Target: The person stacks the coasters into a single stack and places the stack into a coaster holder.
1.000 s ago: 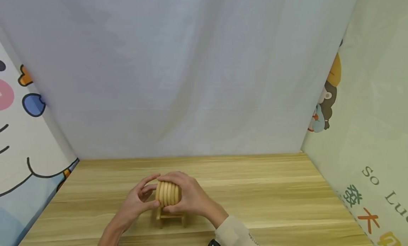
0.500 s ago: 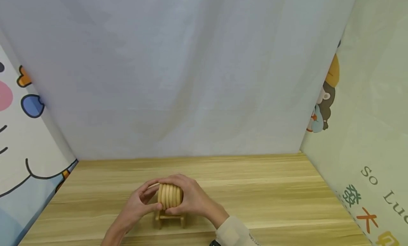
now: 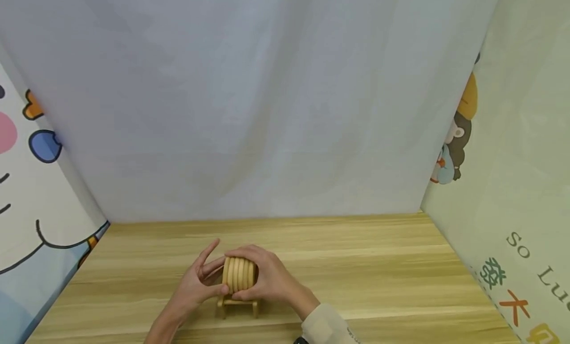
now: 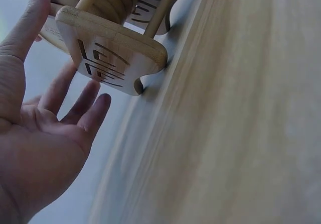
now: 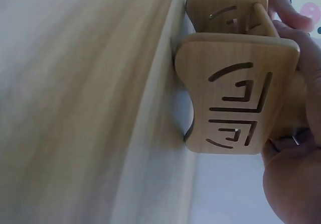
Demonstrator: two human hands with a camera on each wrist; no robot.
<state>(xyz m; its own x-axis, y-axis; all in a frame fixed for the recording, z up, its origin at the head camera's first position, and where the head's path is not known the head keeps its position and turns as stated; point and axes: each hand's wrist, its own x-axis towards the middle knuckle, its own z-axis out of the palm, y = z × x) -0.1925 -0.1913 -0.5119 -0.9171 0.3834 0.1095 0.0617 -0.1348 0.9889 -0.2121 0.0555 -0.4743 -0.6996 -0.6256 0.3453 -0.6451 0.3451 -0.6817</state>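
A stack of round wooden coasters [image 3: 239, 273] sits on edge over a small wooden holder [image 3: 240, 303] on the table. My right hand [image 3: 272, 280] grips the stack from the right, fingers over its top and thumb low on the front. On the other side, my left hand [image 3: 192, 285] touches the leftmost coaster with the thumb; its index finger is lifted and its other fingers extend behind the stack. Slotted side panels of the holder [image 4: 110, 48] show in the left wrist view, with coasters [image 4: 114, 2] between them. The right wrist view shows the near panel [image 5: 233, 96].
The wood-grain table [image 3: 356, 274] extends around the holder on every side. A pale curtain [image 3: 267, 111] hangs behind it. Printed cloths stand at the left [image 3: 53, 200] and right [image 3: 498, 185] edges.
The coaster stack and both hands have shifted slightly right over the holder. My left index finger has lifted off the stack's top. The right hand keeps its grip.
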